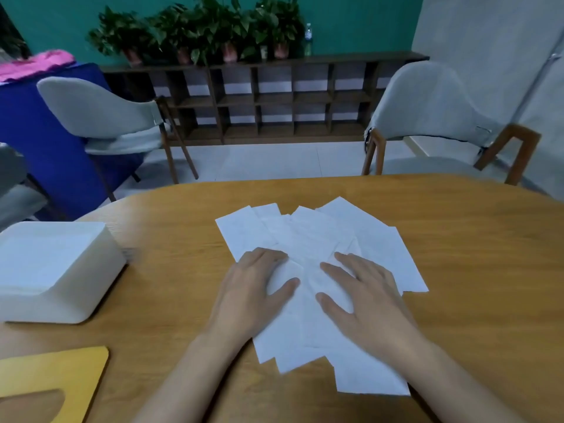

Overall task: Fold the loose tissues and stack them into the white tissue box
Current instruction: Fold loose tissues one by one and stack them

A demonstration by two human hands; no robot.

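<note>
Several loose white tissues [317, 236] lie fanned out and overlapping in the middle of the wooden table [457, 227]. My left hand [247, 294] lies flat on the left part of the pile, fingers straight. My right hand [363, 297] lies flat on the right part, fingers spread. Neither hand grips a tissue. The white tissue box [52, 270] stands at the table's left edge, apart from the pile, with a flat white stack showing in its open top.
A yellow lid [52, 383] with an oval slot lies at the near left corner of the table. Two grey chairs [436, 117] stand beyond the far edge. A dark shelf with potted plants [198, 29] lines the back wall.
</note>
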